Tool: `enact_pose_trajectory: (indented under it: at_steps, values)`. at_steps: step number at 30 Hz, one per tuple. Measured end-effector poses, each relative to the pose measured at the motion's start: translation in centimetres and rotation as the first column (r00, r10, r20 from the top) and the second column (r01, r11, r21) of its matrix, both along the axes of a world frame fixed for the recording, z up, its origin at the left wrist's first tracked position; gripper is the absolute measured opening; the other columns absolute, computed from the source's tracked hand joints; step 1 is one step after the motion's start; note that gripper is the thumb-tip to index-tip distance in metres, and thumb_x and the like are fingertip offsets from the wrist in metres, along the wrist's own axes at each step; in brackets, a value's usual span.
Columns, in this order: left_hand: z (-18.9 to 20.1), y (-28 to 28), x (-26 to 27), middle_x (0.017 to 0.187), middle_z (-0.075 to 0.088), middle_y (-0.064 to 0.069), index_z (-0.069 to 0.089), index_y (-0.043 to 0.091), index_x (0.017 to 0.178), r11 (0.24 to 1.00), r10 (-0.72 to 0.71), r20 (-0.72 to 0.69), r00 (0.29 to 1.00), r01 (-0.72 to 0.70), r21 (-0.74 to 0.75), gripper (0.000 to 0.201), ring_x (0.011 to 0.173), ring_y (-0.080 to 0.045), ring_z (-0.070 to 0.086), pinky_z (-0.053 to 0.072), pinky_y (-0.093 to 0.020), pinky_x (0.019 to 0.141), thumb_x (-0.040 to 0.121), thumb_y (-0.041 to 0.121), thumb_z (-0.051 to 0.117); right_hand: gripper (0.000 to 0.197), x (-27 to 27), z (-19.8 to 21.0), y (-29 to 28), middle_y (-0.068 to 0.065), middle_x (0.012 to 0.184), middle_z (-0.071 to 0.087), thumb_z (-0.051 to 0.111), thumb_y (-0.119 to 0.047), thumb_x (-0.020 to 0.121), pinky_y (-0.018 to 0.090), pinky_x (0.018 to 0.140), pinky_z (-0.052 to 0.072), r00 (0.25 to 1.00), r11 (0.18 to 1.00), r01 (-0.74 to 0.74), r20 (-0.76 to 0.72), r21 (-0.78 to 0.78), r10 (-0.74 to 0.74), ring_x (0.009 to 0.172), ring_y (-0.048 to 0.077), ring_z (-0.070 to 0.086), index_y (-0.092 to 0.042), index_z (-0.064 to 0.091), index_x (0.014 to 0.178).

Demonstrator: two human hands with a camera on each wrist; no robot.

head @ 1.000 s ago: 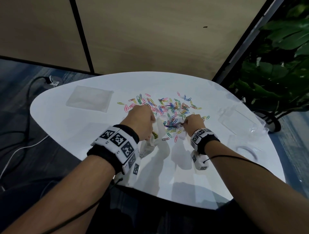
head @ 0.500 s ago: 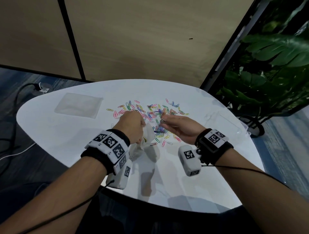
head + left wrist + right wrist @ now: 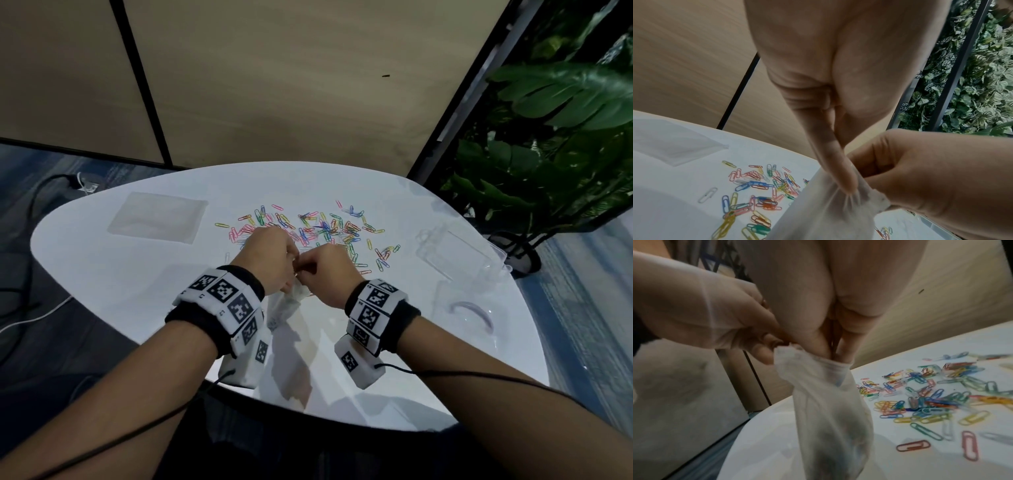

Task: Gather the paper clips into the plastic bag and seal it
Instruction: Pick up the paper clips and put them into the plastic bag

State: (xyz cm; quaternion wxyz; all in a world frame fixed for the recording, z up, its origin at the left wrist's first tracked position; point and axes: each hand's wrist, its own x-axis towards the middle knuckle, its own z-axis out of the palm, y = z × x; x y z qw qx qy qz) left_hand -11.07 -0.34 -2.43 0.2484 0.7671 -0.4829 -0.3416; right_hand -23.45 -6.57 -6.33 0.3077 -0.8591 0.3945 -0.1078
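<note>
white oval table: flat clear sleeve at its far left; clear plastic case at its right edge; leafy plant beyond its right side; cables on floor to its left.

Rounded white table, tan wood-panel wall behind, blue-grey floor, leafy plant at right.

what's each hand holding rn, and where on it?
Left hand grips the plastic bag at its bunched top edge. Right hand has its fingertips inside the bag's mouth; whether they pinch clips or the rim can't be told.
</note>
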Motion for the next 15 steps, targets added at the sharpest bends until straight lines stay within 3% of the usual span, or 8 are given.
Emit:
enact_pose_trajectory:
  at_steps: [2,5,7,8,9,11,13,15]
  values:
    - [0.0,0.1,0.1,0.076,0.075,-0.019,0.075,0.002,0.1,1.0,0.004,0.014,1.0,-0.004,-0.011,0.026,0.062,-0.028,0.077,0.066,-0.041,0.068,0.099,-0.002,0.049,0.024,0.3,0.4,0.1,0.002,0.062,0.064,0.056,0.002,0.079,0.011,0.054,0.034,0.998,0.999,-0.049,-0.031,-0.019,0.048,0.052,0.008,0.049,-0.007,0.078,0.082]
    - [0.0,0.2,0.3,0.073,0.076,-0.017,0.078,0.004,0.095,1.0,0.0,0.038,0.999,0.001,-0.019,0.031,0.062,-0.026,0.077,0.066,-0.038,0.07,0.098,-0.003,0.048,0.024,0.7,1.7,0.1,-0.002,0.054,0.052,0.052,0.003,0.08,0.02,0.058,0.034,0.979,0.988,-0.156,-0.136,-0.019,0.152,0.05,0.006,0.044,-0.004,0.074,0.077]
    - [-0.3,0.2,0.7,0.072,0.075,-0.016,0.077,0.003,0.096,1.0,0.022,0.024,0.999,-0.022,-0.017,0.027,0.062,-0.026,0.076,0.066,-0.039,0.069,0.098,-0.002,0.051,0.023,0.6,2.6,-0.5,-0.008,0.058,0.06,0.055,0.003,0.082,0.01,0.058,0.039,0.977,0.979,-0.192,-0.087,0.061,0.197,0.051,0.0,0.054,-0.005,0.076,0.083]
    - [-0.4,0.3,0.9,0.073,0.075,-0.016,0.075,0.003,0.101,0.999,0.043,0.004,0.999,-0.043,-0.016,0.024,0.061,-0.026,0.076,0.066,-0.041,0.068,0.099,-0.001,0.052,0.024,0.3,2.9,-1.2,-0.005,0.066,0.068,0.056,0.004,0.083,0.007,0.063,0.046,0.987,0.974,-0.161,-0.005,0.158,0.163,0.058,-0.004,0.062,-0.006,0.077,0.088]
    - [-0.4,0.4,1.0,0.075,0.074,-0.016,0.073,0.004,0.107,0.998,0.061,-0.01,0.998,-0.061,-0.015,0.022,0.061,-0.027,0.076,0.066,-0.041,0.067,0.099,0.0,0.052,0.026,-0.2,3.0,-2.1,0.002,0.076,0.074,0.054,0.006,0.084,0.013,0.072,0.054,0.993,0.952,-0.103,0.092,0.289,0.08,0.069,0.0,0.069,-0.006,0.077,0.091]
    - [-0.4,0.6,1.3,0.078,0.073,-0.016,0.07,0.004,0.116,0.998,0.069,-0.024,0.997,-0.069,-0.005,0.024,0.062,-0.027,0.076,0.066,-0.042,0.068,0.099,-0.002,0.053,0.031,-1.7,2.4,-4.9,0.013,0.093,0.075,0.049,0.009,0.088,0.028,0.08,0.059,0.973,0.909,0.035,0.194,0.416,-0.126,0.083,0.017,0.073,-0.006,0.076,0.093]
    - [-0.4,0.9,1.7,0.079,0.072,-0.016,0.068,0.004,0.118,0.997,0.07,-0.042,0.997,-0.07,0.01,0.026,0.062,-0.027,0.074,0.065,-0.042,0.07,0.099,-0.004,0.053,0.029,-3.8,0.3,-8.2,0.008,0.114,0.072,0.053,-0.002,0.091,0.031,0.089,0.056,0.976,0.956,0.203,0.038,0.212,-0.215,0.096,0.02,0.07,-0.017,0.075,0.1]
    - [-0.6,1.2,2.4,0.079,0.072,-0.016,0.069,0.004,0.118,0.998,0.069,-0.034,0.997,-0.069,0.0,0.027,0.06,-0.025,0.073,0.065,-0.041,0.068,0.099,-0.004,0.054,0.033,-6.3,-2.4,-10.9,0.006,0.138,0.057,0.056,-0.019,0.094,0.032,0.105,0.042,0.914,0.975,0.216,-0.338,-0.058,-0.223,0.123,0.024,0.056,-0.021,0.063,0.126]
